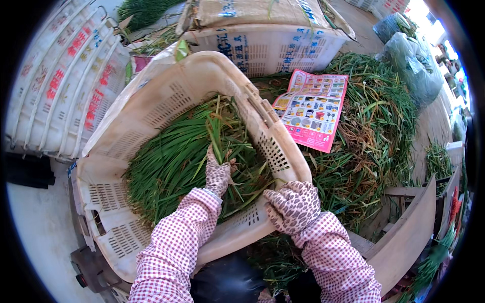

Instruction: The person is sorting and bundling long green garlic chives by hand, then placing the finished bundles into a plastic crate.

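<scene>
A large white plastic crate (223,246) with slotted walls stands tilted before me. Long green leafy stalks (170,147) lie in it, looking like Chinese chives. My left hand (218,170), in a leopard-print glove, reaches into the crate and is closed around a small bunch of the stalks, whose tips point up and away. At the crate's near right corner is my right hand (293,206), in a matching glove, its fingers curled beside the rim with a few green blades at the fingertips. Whether it grips the rim or the blades, I cannot tell.
A pink printed flyer (312,110) rests on a wide heap of loose leaves (367,144) right of the crate. Nested white crates (64,79) stand at the left, and another crate (265,49) is behind. A wooden board (405,235) and a green plastic bag (413,68) are at the right.
</scene>
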`<control>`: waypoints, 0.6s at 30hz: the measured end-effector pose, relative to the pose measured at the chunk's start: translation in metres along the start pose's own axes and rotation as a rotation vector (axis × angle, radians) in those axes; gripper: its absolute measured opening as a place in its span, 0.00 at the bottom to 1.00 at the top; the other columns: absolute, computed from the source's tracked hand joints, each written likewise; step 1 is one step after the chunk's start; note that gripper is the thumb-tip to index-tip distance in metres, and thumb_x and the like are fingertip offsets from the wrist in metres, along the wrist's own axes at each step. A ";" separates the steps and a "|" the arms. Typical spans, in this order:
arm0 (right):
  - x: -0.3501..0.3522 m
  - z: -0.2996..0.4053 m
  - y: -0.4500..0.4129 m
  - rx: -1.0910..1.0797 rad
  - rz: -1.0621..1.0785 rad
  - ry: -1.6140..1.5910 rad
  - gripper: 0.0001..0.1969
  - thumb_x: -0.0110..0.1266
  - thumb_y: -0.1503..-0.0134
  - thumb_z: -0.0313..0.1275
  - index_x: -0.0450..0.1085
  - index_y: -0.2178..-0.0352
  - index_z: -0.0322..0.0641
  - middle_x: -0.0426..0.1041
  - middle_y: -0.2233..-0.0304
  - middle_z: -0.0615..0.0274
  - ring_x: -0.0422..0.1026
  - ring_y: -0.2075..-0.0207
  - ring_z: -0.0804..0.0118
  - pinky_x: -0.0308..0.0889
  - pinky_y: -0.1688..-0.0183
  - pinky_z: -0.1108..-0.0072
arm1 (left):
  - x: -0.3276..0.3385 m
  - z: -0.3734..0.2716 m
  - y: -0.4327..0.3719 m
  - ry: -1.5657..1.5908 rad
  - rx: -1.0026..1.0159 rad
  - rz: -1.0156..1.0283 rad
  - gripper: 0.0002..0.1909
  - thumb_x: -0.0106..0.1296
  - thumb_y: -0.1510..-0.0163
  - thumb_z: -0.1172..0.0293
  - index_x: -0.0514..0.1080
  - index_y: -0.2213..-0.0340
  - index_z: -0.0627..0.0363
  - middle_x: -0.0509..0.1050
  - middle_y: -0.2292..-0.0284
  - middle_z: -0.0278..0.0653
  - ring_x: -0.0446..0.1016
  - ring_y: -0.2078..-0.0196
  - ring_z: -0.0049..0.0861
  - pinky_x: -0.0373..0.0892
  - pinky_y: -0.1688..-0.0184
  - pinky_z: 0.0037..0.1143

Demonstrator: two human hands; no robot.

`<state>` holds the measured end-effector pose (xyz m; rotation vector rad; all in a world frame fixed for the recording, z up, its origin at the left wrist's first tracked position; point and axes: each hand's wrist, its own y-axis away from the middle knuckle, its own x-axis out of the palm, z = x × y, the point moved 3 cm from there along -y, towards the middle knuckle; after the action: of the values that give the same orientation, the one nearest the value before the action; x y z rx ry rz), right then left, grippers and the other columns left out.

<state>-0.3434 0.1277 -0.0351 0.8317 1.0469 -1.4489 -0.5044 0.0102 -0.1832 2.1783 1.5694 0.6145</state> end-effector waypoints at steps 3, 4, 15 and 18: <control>-0.007 0.008 -0.008 0.153 0.213 0.062 0.13 0.48 0.52 0.38 0.69 0.68 0.43 0.72 0.76 0.59 0.70 0.67 0.57 0.64 0.64 0.66 | -0.021 0.003 0.003 0.201 -0.059 0.169 0.33 0.35 0.54 0.93 0.49 0.47 0.54 0.62 0.52 0.46 0.69 0.57 0.32 0.71 0.60 0.24; -0.003 0.007 -0.011 0.238 0.220 -0.004 0.13 0.51 0.54 0.37 0.69 0.67 0.43 0.72 0.73 0.58 0.69 0.65 0.55 0.63 0.62 0.67 | -0.021 0.002 0.005 0.131 -0.006 0.219 0.30 0.37 0.54 0.92 0.51 0.49 0.58 0.63 0.53 0.45 0.67 0.54 0.33 0.69 0.56 0.25; 0.141 -0.014 -0.134 1.144 0.310 -0.555 0.44 0.59 0.57 0.42 0.42 0.43 0.45 0.64 0.54 0.48 0.61 0.50 0.53 0.57 0.47 0.72 | -0.025 0.004 0.046 -0.824 0.313 0.415 0.30 0.44 0.47 0.59 0.50 0.47 0.60 0.56 0.48 0.50 0.59 0.48 0.39 0.56 0.44 0.29; 0.140 -0.040 -0.148 1.039 0.286 -0.446 0.41 0.58 0.56 0.40 0.45 0.45 0.44 0.64 0.55 0.48 0.62 0.50 0.54 0.57 0.48 0.72 | -0.051 -0.033 0.021 -1.071 0.540 0.487 0.44 0.57 0.59 0.52 0.50 0.46 0.58 0.58 0.48 0.49 0.55 0.45 0.40 0.51 0.43 0.31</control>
<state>-0.5117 0.1133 -0.1555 1.2165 -0.2324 -1.7886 -0.5210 -0.0432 -0.1505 2.5431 0.6442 -0.8717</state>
